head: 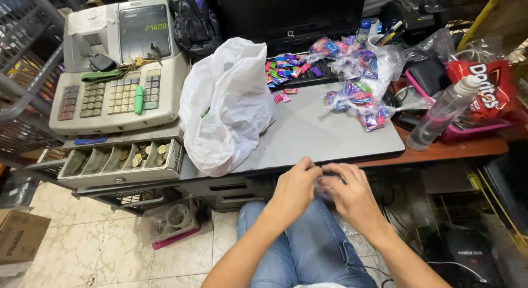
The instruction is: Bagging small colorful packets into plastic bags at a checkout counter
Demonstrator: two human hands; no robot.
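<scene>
My left hand (295,188) and my right hand (352,195) meet just below the front edge of the grey desk (308,128), above my lap in blue jeans. Both pinch a small clear plastic bag (324,184) between the fingers; what it holds is hidden. On the desk behind lie several small colourful wrapped candies (286,68), some loose, some in clear bags (363,95). A crumpled white plastic bag (225,106) sits to the left of the hands.
A beige cash register (118,62) stands at the left with its coin drawer (121,158) pulled open. A clear plastic bottle (443,112), a red chip bag (487,87) and a pink tray sit at the right. A black bag and monitor stand behind.
</scene>
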